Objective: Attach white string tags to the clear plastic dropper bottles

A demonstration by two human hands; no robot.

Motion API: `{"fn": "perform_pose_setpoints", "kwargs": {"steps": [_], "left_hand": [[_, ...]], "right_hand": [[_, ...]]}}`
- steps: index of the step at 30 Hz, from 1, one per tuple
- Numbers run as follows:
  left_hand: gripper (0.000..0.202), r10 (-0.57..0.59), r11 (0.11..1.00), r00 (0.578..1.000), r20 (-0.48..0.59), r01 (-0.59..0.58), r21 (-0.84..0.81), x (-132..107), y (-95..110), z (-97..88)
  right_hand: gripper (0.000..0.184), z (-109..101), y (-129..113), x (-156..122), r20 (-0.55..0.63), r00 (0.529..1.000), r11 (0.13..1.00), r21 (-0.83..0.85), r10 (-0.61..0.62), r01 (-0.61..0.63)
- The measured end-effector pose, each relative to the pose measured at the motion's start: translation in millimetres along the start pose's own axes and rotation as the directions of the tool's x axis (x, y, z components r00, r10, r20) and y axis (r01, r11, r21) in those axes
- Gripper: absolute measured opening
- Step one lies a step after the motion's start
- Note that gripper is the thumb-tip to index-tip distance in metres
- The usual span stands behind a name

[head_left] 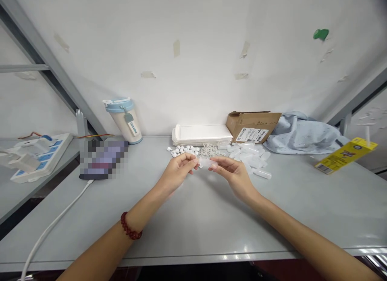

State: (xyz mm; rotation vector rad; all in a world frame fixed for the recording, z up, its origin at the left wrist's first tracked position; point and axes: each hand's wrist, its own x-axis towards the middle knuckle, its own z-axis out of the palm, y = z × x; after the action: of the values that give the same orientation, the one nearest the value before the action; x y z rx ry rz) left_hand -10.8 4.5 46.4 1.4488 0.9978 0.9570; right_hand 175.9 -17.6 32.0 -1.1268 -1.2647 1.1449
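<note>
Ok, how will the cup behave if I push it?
The cup would probably tip if pushed high: it's tall and narrows toward its base. Its smooth side may slip. Its lid hides the contents, so I can't judge weight.

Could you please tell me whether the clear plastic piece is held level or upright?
Roughly level: the clear plastic piece stretches sideways between the left hand and right hand.

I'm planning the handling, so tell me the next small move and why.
Probably a gentle inward push along the clear plastic piece: the left hand and right hand pinch it near opposite ends, with small white pieces and loose translucent pieces lying just beyond. I can't tell whether its end is closed.
</note>
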Motion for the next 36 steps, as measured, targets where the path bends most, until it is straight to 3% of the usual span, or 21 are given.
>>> {"fn": "perform_pose_setpoints", "kwargs": {"steps": [9,20,27,32,36], "left_hand": [[0.024,-0.022,1.0,0.999,0.048,0.023,-0.016,-2,1,-0.2],[0.023,-0.025,0.999,0.996,0.083,0.022,0.039,-3,3,2.4],[0.023,-0.004,0.987,0.989,0.149,-0.021,0.162,-5,7,0.5],[0.024,0.028,0.964,0.994,0.103,-0.054,0.259,-5,5,1.7],[0.021,0.164,0.886,0.986,-0.03,-0.134,0.443,-7,2,3.6]], "right_hand": [[0.038,5,3,-7,0.217,0.975,0.998,-0.045,-0.04,0.051],[0.046,7,6,-10,0.246,0.947,0.939,-0.219,-0.209,0.264],[0.044,8,7,-12,0.275,0.939,0.923,-0.265,-0.205,0.279],[0.046,8,10,-12,0.272,0.944,0.927,-0.268,-0.189,0.263],[0.044,8,10,-11,0.251,0.951,0.938,-0.25,-0.179,0.242]]}}
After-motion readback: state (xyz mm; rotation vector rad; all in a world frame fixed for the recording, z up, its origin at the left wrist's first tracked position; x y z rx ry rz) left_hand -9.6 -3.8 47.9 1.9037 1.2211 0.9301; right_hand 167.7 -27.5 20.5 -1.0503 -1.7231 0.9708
